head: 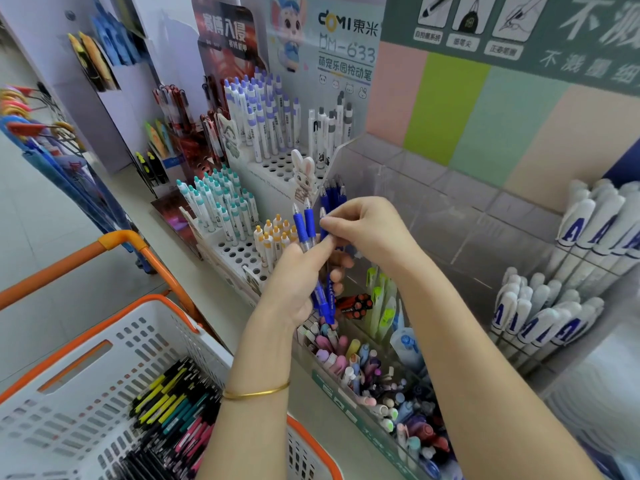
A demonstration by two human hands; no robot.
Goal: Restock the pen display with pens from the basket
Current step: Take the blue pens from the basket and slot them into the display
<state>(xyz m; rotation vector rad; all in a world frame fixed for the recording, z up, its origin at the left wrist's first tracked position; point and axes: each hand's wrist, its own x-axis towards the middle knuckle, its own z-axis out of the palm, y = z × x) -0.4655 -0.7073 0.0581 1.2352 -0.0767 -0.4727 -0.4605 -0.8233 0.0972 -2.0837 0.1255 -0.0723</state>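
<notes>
My left hand [298,282] grips a small bunch of blue pens [306,225], tips up, in front of the clear acrylic display [433,202]. My right hand [360,226] pinches the tip end of one blue pen in that bunch. A few blue pens [333,195] stand in the clear display's left corner, just behind my hands. The white basket with orange rim [86,362] sits at the lower left and holds several pens [173,407] in black, yellow, teal and pink.
White perforated pen stands [242,251] with teal, yellow and purple-capped pens rise at the left. A clear tray of pastel pens [377,379] lies below my hands. White pens with blue letters [554,306] fill a rack at the right. An orange basket handle [114,244] crosses the left.
</notes>
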